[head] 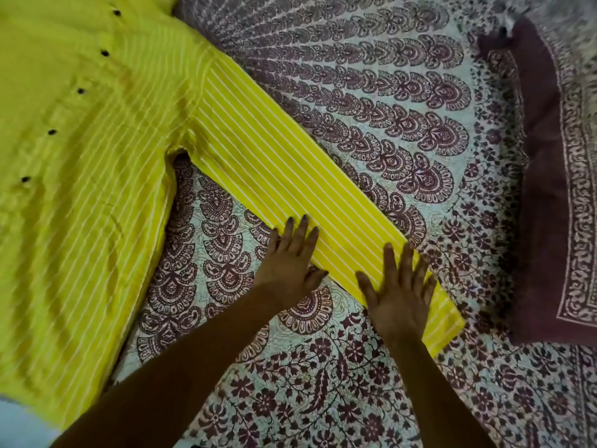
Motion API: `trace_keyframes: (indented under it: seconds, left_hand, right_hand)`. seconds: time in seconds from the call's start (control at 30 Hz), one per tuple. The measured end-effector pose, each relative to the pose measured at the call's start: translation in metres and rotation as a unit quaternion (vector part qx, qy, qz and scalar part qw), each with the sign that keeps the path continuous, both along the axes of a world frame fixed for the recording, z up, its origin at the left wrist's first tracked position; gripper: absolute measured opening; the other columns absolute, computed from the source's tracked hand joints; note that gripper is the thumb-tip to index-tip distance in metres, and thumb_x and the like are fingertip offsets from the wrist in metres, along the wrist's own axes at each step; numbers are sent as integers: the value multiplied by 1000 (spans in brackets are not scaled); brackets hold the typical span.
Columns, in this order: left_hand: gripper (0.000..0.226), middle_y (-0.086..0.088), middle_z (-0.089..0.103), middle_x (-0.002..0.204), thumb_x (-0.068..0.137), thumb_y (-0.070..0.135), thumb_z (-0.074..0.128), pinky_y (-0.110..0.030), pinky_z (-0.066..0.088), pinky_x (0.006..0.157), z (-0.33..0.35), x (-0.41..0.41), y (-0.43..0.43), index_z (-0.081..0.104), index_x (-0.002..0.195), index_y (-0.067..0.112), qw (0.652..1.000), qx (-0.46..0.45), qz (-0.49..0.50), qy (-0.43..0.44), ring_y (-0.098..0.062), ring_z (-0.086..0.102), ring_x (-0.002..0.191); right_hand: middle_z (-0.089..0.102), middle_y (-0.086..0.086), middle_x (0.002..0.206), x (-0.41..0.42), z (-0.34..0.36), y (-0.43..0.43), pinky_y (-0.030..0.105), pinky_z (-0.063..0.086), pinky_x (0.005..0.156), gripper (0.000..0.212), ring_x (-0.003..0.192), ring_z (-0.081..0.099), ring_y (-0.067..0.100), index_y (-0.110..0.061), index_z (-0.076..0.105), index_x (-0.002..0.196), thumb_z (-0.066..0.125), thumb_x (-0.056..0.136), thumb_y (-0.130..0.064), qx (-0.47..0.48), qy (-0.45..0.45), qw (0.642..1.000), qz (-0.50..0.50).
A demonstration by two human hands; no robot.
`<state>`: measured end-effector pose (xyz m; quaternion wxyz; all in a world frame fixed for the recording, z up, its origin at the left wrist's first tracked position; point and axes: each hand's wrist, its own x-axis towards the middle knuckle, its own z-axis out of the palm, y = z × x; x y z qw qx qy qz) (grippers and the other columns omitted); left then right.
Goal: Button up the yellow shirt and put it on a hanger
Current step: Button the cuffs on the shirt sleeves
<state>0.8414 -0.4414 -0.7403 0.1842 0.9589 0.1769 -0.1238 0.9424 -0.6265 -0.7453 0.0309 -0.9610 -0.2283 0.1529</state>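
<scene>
Both hands flat, fingers spread, holding nothing: left hand [292, 258] and right hand [399, 291] press the sleeve [290, 169] of the yellow shirt [80, 156]. Buttons [80, 90] look fastened, but blur hides it; hanging it unbuttoned lets it slip off.

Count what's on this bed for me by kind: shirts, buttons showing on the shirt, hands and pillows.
yellow shirt: 1
dark buttons: 5
hands: 2, left hand and right hand, both flat on the sleeve
pillow: 1
Total: 9
</scene>
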Motion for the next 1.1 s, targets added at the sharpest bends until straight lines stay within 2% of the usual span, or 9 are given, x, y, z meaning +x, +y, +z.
trace_keyframes:
  seconds: [0.07,0.13,0.2,0.27,0.47,0.6,0.77,0.97,1.1]
  left_hand:
    - [85,-6,-3,157,77,63,1,-38,-2,117,11,-5,9,7,148,16,999,-43,3,-25,-24,-7,145]
    - [81,-5,21,154,79,59,6,-33,8,117,26,-10,21,26,144,16,994,-87,23,-69,-22,13,144]
    - [70,-4,40,146,84,53,14,-33,24,113,42,-19,37,42,137,17,986,-103,49,-119,-22,31,138]
    - [58,-2,50,138,89,49,24,-37,38,105,56,-25,52,49,132,20,979,-113,77,-152,-21,41,133]
    - [39,-7,61,125,92,33,43,-38,51,93,103,-70,138,59,122,14,951,-113,120,-262,-25,59,115]
    - [39,-2,66,118,90,34,40,-32,52,85,129,-117,208,63,116,17,933,-89,149,-316,-20,63,107]
    - [40,2,66,117,89,37,39,-24,48,85,161,-188,311,63,116,21,922,-80,172,-338,-14,63,105]
    - [35,1,66,117,90,34,44,-27,49,84,176,-248,417,64,115,20,919,-58,185,-344,-17,63,105]
    - [32,1,66,118,89,28,48,-18,41,86,162,-261,454,63,115,20,914,-76,202,-345,-14,62,108]
  right_hand:
    - [-12,3,157,0,5,6,51,-7,115,85,144,-10,31,-33,-5,147,4,76,-78,3,6,1000,-2]
    - [-4,7,158,-2,16,15,51,-6,114,91,145,-8,30,-27,2,149,7,74,-79,35,1,999,-15]
    - [7,10,158,-7,31,35,51,-1,115,91,145,-2,29,-22,13,149,15,76,-76,86,-14,996,-7]
    - [17,11,156,-14,46,60,52,6,115,85,145,6,30,-19,24,146,24,79,-71,133,-28,990,26]
    - [35,11,148,-63,98,181,51,18,112,68,142,18,32,-15,34,141,39,86,-54,248,-63,959,125]
    - [44,12,141,-108,127,264,48,26,110,58,139,26,33,-14,39,137,50,87,-40,308,-93,934,157]
    - [52,12,132,-170,152,374,51,35,104,53,132,35,35,-10,46,132,49,87,-39,374,-105,912,129]
    - [51,13,132,-231,168,477,52,34,105,51,132,34,35,-10,48,132,53,86,-32,417,-82,900,96]
    - [54,10,129,-250,163,522,49,34,104,47,131,37,35,-11,50,130,56,86,-27,423,-71,895,120]
